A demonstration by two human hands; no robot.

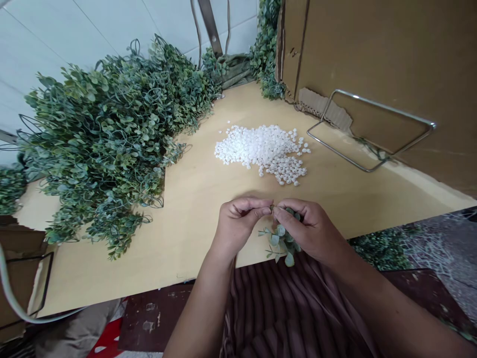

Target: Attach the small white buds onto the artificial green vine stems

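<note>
Both my hands meet over the near edge of the light wooden table point(194, 199). My right hand point(309, 228) is closed round a small artificial leafy sprig point(280, 241), whose green leaves hang down below the fingers. My left hand point(238, 221) pinches at the sprig's top end with thumb and fingers; whether a small white piece sits in that pinch I cannot make out. A heap of small white plastic pieces point(266, 149) lies on the table just beyond my hands.
A big pile of artificial green sprigs point(112, 139) covers the table's left side. A brown cardboard box point(380, 64) stands at the right with a bent metal wire frame point(368, 134) leaning at its foot. More greenery point(266, 49) fills the far corner.
</note>
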